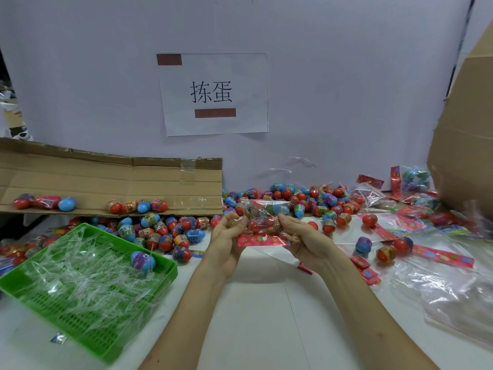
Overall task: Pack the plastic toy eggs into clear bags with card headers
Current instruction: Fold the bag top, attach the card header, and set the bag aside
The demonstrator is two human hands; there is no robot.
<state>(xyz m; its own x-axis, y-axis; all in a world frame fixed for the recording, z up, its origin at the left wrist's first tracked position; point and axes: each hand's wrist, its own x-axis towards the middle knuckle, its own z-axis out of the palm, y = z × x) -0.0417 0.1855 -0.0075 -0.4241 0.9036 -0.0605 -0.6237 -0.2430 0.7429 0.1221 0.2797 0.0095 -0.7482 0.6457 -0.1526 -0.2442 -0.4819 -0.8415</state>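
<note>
Two bare hands meet above the middle of a white worktop [266, 303], palms turned inward and forearms reaching up from the bottom edge. The left hand [226, 236] and the right hand [301, 236] each have their fingers closed on one side of a clear bag [266, 217], holding it up between them. Inside the bag are several plastic toy eggs, red and blue, and its red card header [262, 240] with small flower shapes hangs at the lower edge, between the two palms. Any print on the header is too blurred to read.

Behind the hands, loose eggs [314, 206] in red, blue and purple lie heaped across the back of the worktop, their wrap labels too small to read. To the right lie flat empty bags [440, 255] with red headers, and further back some filled bags [413, 180]. At the left sits a green plastic basket [112, 340] holding clear plastic strips and one blue and purple egg [143, 260]. A cardboard flap [106, 180] behind it carries a few more eggs. On the wall a white paper sign [213, 93] reads "拣蛋" in black, with two dark red bars covering other parts.
</note>
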